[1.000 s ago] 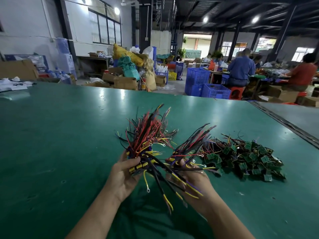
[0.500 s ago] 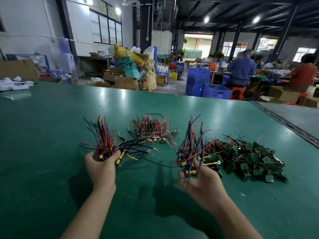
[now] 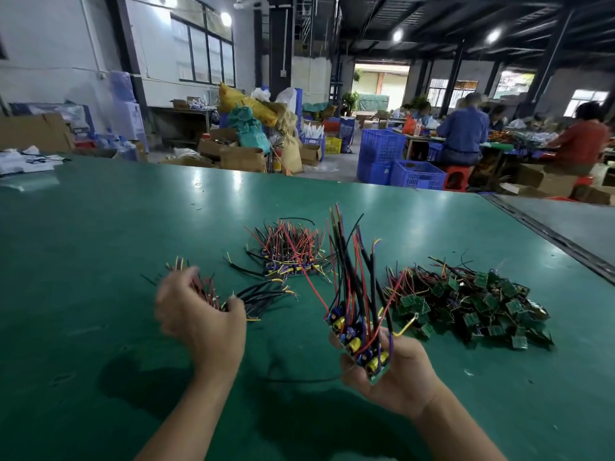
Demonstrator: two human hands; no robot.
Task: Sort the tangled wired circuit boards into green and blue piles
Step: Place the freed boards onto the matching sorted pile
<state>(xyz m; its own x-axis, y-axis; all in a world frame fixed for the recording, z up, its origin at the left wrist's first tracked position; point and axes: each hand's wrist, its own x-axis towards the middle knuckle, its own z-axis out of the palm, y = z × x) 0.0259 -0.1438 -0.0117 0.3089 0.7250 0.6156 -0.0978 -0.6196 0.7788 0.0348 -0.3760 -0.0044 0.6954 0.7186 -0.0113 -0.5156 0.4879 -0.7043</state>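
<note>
Two fistfuls: left hand (image 3: 199,314) at 9 o'clock clenches a bunch (image 3: 263,296), right hand (image 3: 389,371) at 5 grips boards (image 3: 357,344). At 3 sits the green pile (image 3: 472,304), at 12 the other pile (image 3: 293,254). Dangling wires (image 3: 349,261) could snag and mix piles.

Glossy smooth green table (image 3: 100,234); plastic-sheathed wires (image 3: 293,247).

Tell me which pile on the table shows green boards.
The right pile, beside the right hand; the middle pile shows only wires and blue-yellow parts.
</note>
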